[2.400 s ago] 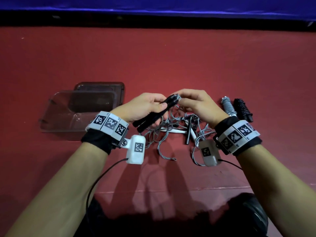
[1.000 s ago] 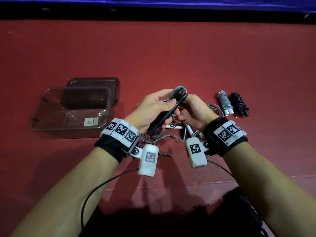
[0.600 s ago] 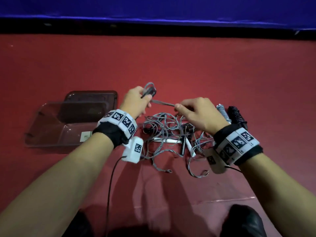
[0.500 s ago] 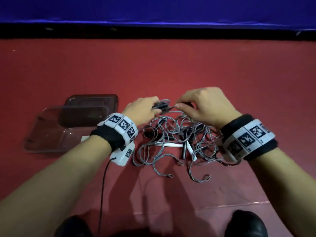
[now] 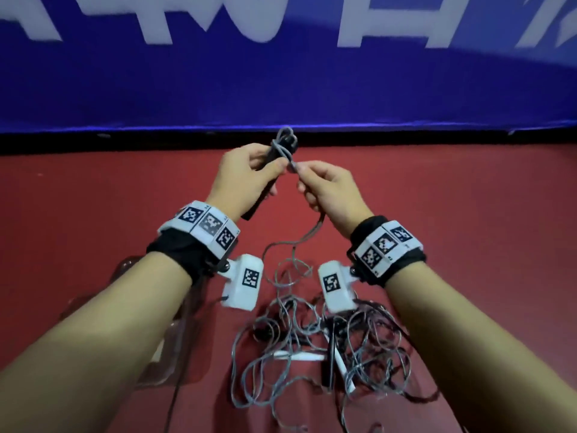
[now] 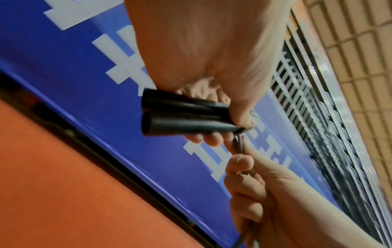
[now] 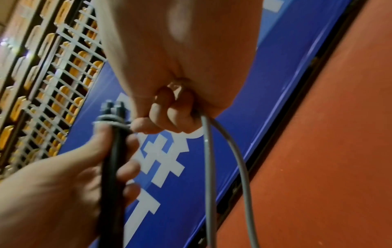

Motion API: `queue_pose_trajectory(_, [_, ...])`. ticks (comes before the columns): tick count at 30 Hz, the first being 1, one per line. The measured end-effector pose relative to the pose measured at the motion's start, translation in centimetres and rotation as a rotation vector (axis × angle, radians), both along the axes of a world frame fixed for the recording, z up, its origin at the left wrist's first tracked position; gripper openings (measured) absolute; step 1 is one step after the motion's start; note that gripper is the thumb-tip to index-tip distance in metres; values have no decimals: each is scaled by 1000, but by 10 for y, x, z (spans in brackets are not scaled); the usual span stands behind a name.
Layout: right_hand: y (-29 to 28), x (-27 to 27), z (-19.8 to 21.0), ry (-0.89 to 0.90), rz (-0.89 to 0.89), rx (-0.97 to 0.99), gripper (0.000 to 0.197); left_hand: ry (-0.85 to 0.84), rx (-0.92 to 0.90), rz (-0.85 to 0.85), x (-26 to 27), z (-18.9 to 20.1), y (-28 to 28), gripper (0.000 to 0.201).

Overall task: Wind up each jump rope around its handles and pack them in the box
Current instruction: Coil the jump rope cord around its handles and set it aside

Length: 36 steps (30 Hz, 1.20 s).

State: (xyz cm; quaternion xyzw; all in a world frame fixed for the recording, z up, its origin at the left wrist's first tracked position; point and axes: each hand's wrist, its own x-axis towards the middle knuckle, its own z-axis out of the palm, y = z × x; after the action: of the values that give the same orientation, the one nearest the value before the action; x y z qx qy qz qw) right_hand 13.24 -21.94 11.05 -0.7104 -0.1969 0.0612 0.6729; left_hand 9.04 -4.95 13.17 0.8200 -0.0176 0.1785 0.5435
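Raised above the red floor [image 5: 93, 214], the left hand [image 5: 242, 179] grips 2 black handles [image 6: 184, 115] side by side, while the right hand [image 5: 331, 190] pinches the grey rope [image 7: 208, 151] trailing to the tangled pile [image 5: 315, 342] below.

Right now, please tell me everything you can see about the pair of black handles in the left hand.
The pair of black handles are two smooth, plastic-looking tubes lying side by side, with open hollow ends facing the left wrist camera. The left hand grips them together, raised above the red floor and tilted. A few turns of gray rope are wound near their top end; from there the rope runs to the right hand, which pinches it.
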Motion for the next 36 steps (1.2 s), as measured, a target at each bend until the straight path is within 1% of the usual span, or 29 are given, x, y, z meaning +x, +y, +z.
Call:
queue_pose_trajectory(2, [16,4,27,-33,-18,-78,20,15,-64,123,10,25,10,9])
queue_pose_trajectory(4, [32,5,55,-93,-37,-205,20,46,-90,212,11,51,22,10])
queue_pose_trajectory(7, [56,-4,96,-194,-32,-376,16,72,-13,314,1,88,47,8])
queue_pose_trajectory(9, [64,-13,125,-221,3,-391,7,48,108,358,-8,113,61,15])
queue_pose_trajectory(10, [66,-19,140,-228,27,-375,7,26,174,388,-16,125,66,16])
queue_pose_trajectory(12, [63,-34,165,-280,67,-354,9,-30,298,459,-33,147,67,18])
queue_pose_trajectory(14, [56,-50,187,-396,60,-403,13,-71,446,490,-48,166,59,22])
queue_pose_trajectory(16, [46,-65,206,-523,42,-515,22,-78,635,503,-67,179,49,25])
queue_pose_trajectory(18, [37,-78,230,-680,68,-699,29,-90,855,500,-80,190,41,31])
queue_pose_trajectory(19, [34,-84,243,-767,89,-818,29,-82,937,471,-87,194,39,33])
queue_pose_trajectory(21, [26,-95,270,-905,127,-1032,18,-57,1000,347,-99,201,34,31])
queue_pose_trajectory(22, [23,-100,281,-933,141,-1082,12,-34,991,271,-106,204,31,31])
queue_pose_trajectory(23, [21,-103,291,-937,161,-1073,9,-6,978,198,-113,207,29,32])
queue_pose_trajectory(24, [19,-104,298,-918,187,-1024,10,14,959,128,-119,211,28,33])
queue_pose_trajectory(26, [15,-101,306,-843,245,-872,17,15,863,-20,-129,216,31,30])
queue_pose_trajectory(28, [13,-96,303,-734,315,-712,22,-7,688,-179,-140,219,34,22])
queue_pose_trajectory(30, [13,-91,289,-572,376,-503,18,-47,503,-272,-150,222,35,15])
queue_pose_trajectory(31, [16,-88,278,-483,379,-378,10,-88,423,-274,-154,223,36,13])
queue_pose_trajectory(32, [21,-86,267,-395,361,-250,5,-143,348,-240,-155,225,36,12])
queue_pose_trajectory(33, [27,-85,255,-305,329,-138,14,-198,270,-170,-153,225,37,12])
queue_pose_trajectory(34, [34,-84,243,-203,314,-55,18,-238,184,-74,-149,224,40,11])
queue_pose_trajectory(35, [40,-87,232,-113,316,-17,19,-256,89,35,-143,222,44,9])
queue_pose_trajectory(36, [47,-90,221,-55,329,-19,21,-254,-11,130,-137,219,48,8])
